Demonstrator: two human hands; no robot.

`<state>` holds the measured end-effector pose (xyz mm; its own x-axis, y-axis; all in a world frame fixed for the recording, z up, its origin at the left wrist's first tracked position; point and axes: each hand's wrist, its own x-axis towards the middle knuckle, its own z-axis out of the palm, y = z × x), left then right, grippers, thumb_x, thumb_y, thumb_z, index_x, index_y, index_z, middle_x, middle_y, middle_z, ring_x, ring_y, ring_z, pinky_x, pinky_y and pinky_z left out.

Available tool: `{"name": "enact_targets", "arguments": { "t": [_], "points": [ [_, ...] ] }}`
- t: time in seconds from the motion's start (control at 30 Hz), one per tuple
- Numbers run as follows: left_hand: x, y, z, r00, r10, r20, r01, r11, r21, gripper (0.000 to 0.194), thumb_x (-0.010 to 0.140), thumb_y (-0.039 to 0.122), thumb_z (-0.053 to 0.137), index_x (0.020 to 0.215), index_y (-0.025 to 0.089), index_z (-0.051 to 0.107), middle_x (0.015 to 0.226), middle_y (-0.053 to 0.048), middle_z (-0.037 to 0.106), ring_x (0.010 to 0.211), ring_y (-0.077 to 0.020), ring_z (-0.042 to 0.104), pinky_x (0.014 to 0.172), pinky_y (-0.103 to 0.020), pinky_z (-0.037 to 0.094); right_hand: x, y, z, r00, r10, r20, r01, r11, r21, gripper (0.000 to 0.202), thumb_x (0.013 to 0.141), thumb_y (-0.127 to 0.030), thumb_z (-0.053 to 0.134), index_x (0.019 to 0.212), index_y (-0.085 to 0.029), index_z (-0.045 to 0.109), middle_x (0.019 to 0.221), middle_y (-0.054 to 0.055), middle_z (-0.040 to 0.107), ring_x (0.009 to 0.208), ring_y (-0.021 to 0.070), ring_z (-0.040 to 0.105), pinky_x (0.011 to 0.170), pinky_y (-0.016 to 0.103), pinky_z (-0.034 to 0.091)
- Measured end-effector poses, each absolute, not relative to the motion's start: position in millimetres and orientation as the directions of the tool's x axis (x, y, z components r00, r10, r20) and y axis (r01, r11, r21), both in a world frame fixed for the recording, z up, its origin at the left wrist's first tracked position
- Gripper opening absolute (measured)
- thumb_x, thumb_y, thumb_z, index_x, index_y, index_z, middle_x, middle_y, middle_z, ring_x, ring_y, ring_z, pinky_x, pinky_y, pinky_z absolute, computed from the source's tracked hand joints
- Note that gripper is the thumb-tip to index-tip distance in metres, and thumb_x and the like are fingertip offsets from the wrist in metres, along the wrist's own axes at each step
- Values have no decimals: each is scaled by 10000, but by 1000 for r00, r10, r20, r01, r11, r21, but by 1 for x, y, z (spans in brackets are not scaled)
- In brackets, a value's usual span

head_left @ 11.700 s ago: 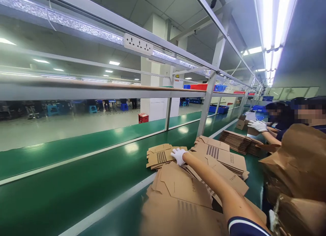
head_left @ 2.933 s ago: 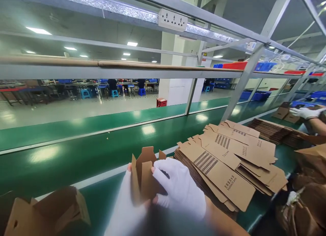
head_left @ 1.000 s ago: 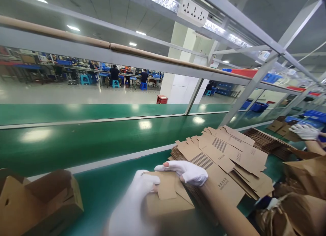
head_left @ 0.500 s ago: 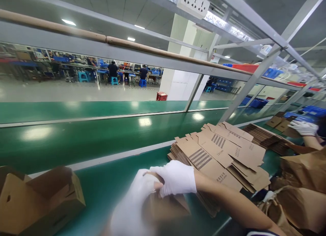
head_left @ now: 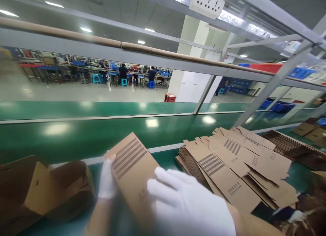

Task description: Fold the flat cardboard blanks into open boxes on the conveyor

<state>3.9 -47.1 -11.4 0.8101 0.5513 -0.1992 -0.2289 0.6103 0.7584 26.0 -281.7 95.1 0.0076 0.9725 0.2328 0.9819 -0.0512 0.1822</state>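
A brown cardboard box [head_left: 134,168] with dark printed stripes is tilted up in front of me, its lower end hidden by my glove. White-gloved, my left hand [head_left: 108,178] grips its left edge, with the thumb on the printed face and the other fingers hidden. My right hand [head_left: 183,198], also in a white glove, lies against the right part of that face with fingers stretched out; its thumb is out of sight. To the right lies a fanned stack of flat cardboard blanks [head_left: 219,161] bearing the same stripes.
Opened cardboard boxes [head_left: 68,191] stand at the left on the green surface [head_left: 122,125]. Another pile of flat cardboard [head_left: 287,144] lies at the far right. A slanted metal post [head_left: 270,79] and a long rail [head_left: 163,59] cross ahead. Beyond, people sit at benches.
The box has come up with its striped face showing. My hands have parted from close together: the left now holds its left edge, the right lies on its face. The view has shifted left.
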Motion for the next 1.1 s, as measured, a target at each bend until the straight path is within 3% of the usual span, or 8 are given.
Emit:
{"name": "enact_targets", "arguments": {
  "t": [0.2, 0.37, 0.43, 0.5, 0.57, 0.63, 0.9, 1.1],
  "points": [
    [18, -60, -12, 888, 360, -287, -81, 736, 673, 422, 864, 473, 469, 1042, 111, 592, 973, -140, 678, 917, -291, 652, 864, -458, 522, 29, -271, 43, -70, 958, 278, 952, -19, 305, 124, 911, -222, 497, 1001, -186, 574, 1157, 78, 597, 1103, 208, 519, 870, 328, 486],
    [12, -63, -19, 795, 593, 128, -264, 147, 953, 671, 827, 612, 525, 1350, 219, 377, 1477, -97, 322, 1398, -256, 217, 1175, -402, 100, 53, -292, 50, -126, 848, 514, 911, -106, 399, 378, 832, -164, 515, 1209, -182, 533, 1210, 99, 599, 1142, 246, 527, 897, 375, 478],
    [3, -64, -15, 815, 417, 403, -390, -121, 913, 848, 737, 694, 570, 1393, 213, 329, 1496, -112, 286, 1399, -283, 204, 1170, -427, 113, 63, -294, 53, -55, 799, 599, 908, -209, 362, 470, 797, -100, 511, 1258, -194, 501, 1183, 92, 617, 1076, 249, 572, 861, 385, 485],
    [-3, -69, -10, 819, 130, 559, -510, -281, 813, 895, 643, 673, 675, 1345, 183, 416, 1401, -151, 433, 1292, -326, 387, 1111, -457, 267, 76, -290, 49, 32, 764, 644, 924, -269, 273, 418, 801, -101, 491, 1201, -213, 534, 1089, 74, 655, 943, 233, 624, 786, 368, 511],
    [-2, -75, -7, 805, 48, 592, -538, -363, 761, 559, 651, 493, 729, 1111, 191, 628, 1124, -108, 648, 1058, -284, 573, 990, -398, 399, 91, -282, 40, 102, 751, 652, 948, -273, 166, 265, 831, -167, 472, 1061, -234, 585, 955, 51, 675, 791, 208, 645, 677, 334, 537],
    [4, -76, -6, 824, 98, 557, -471, -428, 771, 195, 773, 324, 596, 880, 195, 697, 839, -51, 696, 804, -200, 614, 805, -321, 455, 106, -271, 33, 177, 742, 647, 966, -257, 31, 156, 867, -258, 472, 948, -250, 605, 869, 32, 671, 713, 191, 644, 599, 299, 545],
    [2, -38, 1, 904, 291, 313, -250, -234, 940, 189, 807, 249, 537, 792, 161, 703, 696, -2, 642, 671, -157, 557, 632, -253, 422, 128, -218, 35, 653, 647, 394, 679, -268, -684, 305, 777, -514, 629, 805, -213, 666, 890, 63, 680, 844, 255, 639, 774, 339, 554],
    [-29, 11, 8, 840, 500, 212, 24, -423, 906, 176, 780, 327, 561, 770, 199, 682, 772, -32, 680, 794, -244, 593, 715, -313, 454, 145, -165, 58, 689, 676, 262, 596, -323, -735, 356, 910, -471, 417, 874, -170, 603, 909, 65, 671, 851, 207, 632, 834, 315, 524]
  ]
}}
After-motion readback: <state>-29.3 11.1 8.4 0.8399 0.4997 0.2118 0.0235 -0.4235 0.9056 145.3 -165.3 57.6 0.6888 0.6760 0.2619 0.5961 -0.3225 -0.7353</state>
